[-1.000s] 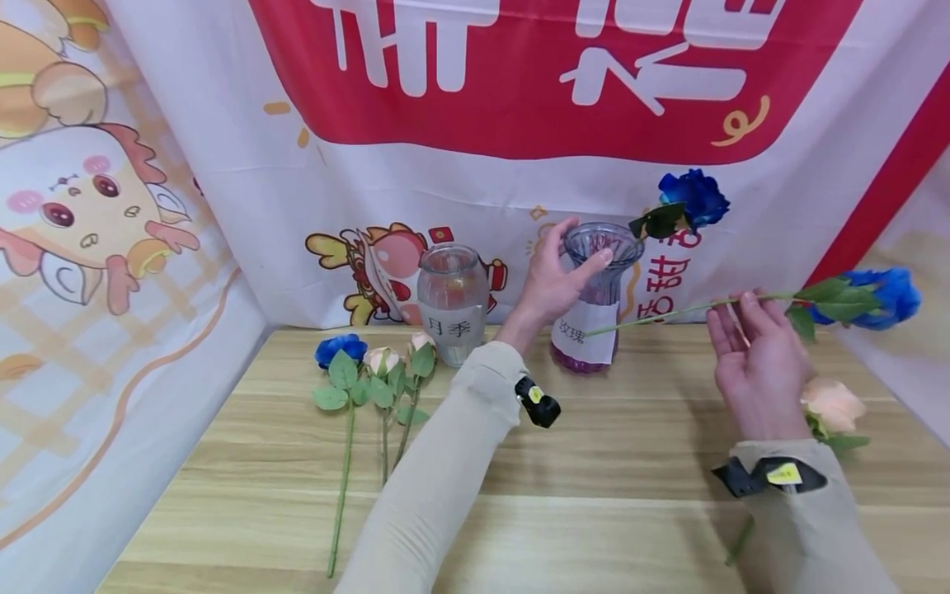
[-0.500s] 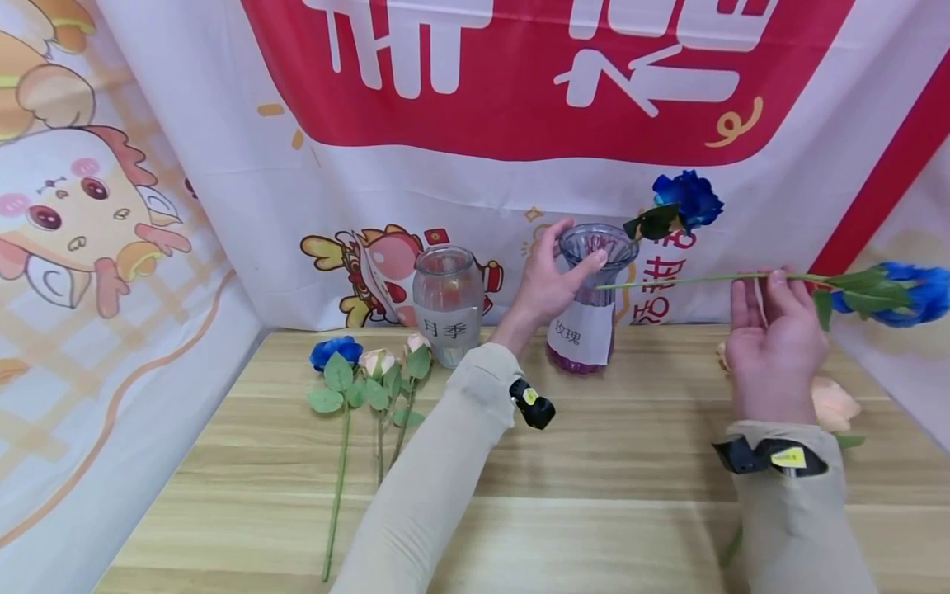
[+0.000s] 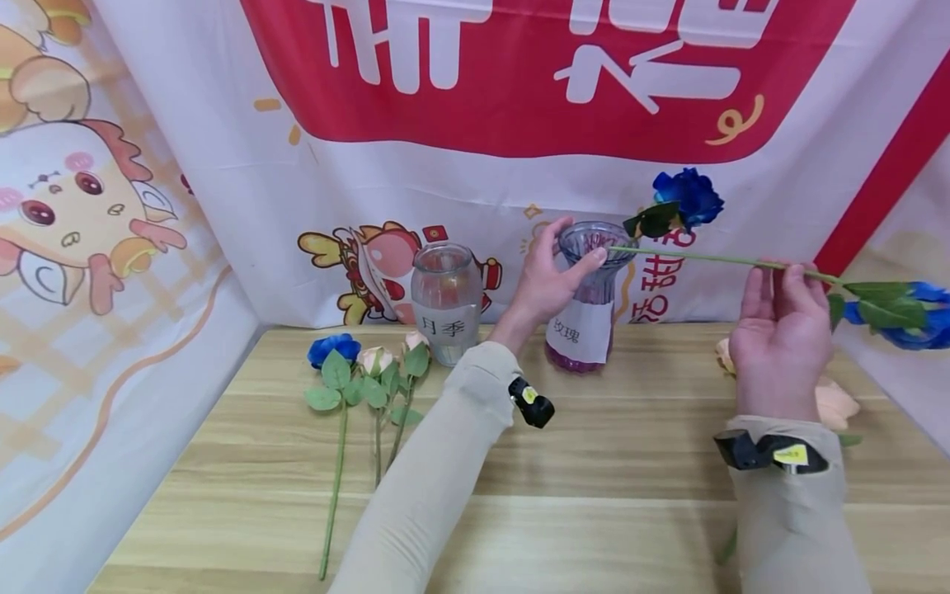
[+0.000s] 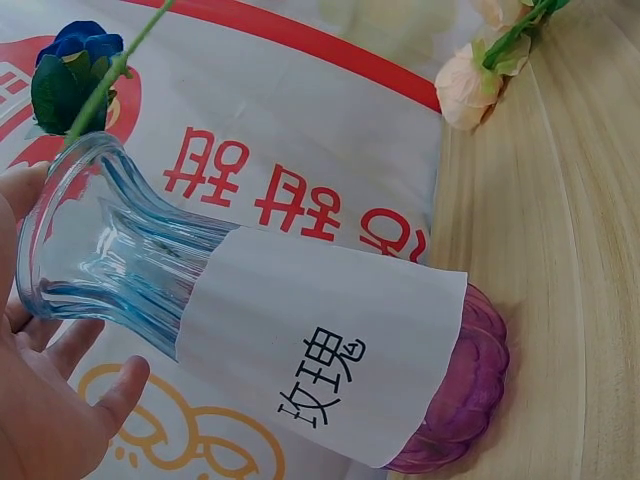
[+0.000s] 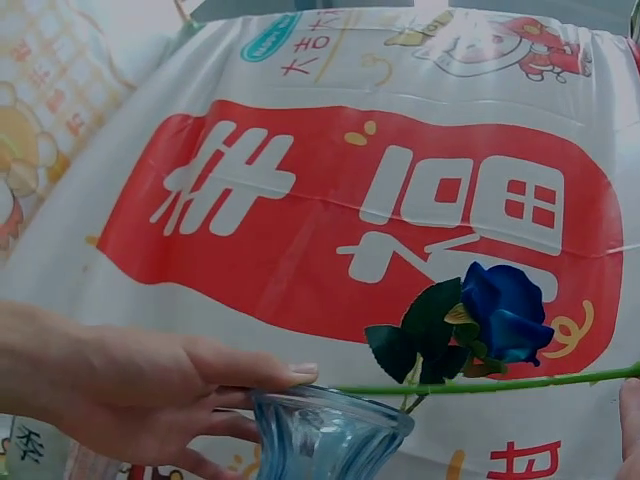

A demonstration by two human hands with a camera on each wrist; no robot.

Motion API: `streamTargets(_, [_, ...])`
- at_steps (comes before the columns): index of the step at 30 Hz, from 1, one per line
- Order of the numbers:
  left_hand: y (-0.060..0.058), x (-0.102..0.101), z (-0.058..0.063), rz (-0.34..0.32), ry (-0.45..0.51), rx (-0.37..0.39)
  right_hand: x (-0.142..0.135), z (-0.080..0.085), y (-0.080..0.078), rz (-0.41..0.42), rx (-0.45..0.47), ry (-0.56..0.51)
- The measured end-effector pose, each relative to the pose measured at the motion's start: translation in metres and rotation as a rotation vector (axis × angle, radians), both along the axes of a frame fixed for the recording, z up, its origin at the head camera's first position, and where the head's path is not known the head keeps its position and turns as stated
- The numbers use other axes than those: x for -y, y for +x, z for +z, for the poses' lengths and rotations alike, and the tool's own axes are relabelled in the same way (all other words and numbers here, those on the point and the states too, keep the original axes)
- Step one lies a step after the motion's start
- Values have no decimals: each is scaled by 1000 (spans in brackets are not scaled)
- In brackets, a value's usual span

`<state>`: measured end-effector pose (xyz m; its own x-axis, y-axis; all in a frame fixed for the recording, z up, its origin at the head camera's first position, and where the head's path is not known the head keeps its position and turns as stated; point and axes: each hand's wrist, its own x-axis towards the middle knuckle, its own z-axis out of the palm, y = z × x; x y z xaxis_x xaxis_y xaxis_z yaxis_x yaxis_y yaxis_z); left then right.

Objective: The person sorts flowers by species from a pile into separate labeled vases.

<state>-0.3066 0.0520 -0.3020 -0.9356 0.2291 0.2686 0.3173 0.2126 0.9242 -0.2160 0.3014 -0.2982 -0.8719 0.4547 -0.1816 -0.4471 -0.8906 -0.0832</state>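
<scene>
My left hand [image 3: 549, 276] grips the flared rim of a ribbed glass vase [image 3: 597, 285], thumb in front and fingers behind. The vase is bluish at the top and purple at its base, with a white paper label [image 4: 320, 345] bearing black characters. One blue rose [image 3: 688, 198] stands in it, leaning right. At the right, my right hand [image 3: 783, 355] pinches the stem of a second blue rose [image 3: 901, 315] between thumb and fingers, palm up. That stem lies nearly level, its cut end over the vase mouth; the bloom points right.
A clear glass jar [image 3: 447, 285] with a paper label stands left of the vase. On the wooden table [image 3: 594, 528], another blue rose [image 3: 334, 351] and pale pink roses [image 3: 376, 360] lie at the left. Peach roses [image 3: 834, 404] lie partly behind the right arm. A printed cloth [image 3: 475, 181] hangs behind.
My right hand has moved slightly right and up with the blue rose. The stem's cut end rose from in front of the label to the vase mouth. My left hand keeps its grip.
</scene>
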Motion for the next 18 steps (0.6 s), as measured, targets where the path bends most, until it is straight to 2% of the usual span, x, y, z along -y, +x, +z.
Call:
streamTargets(8, [2, 1, 2, -2, -6, 1, 18, 3, -1, -84, -8, 147])
streamTargets(18, [1, -1, 0, 0, -6, -3, 38, 15, -12, -202, 87, 306])
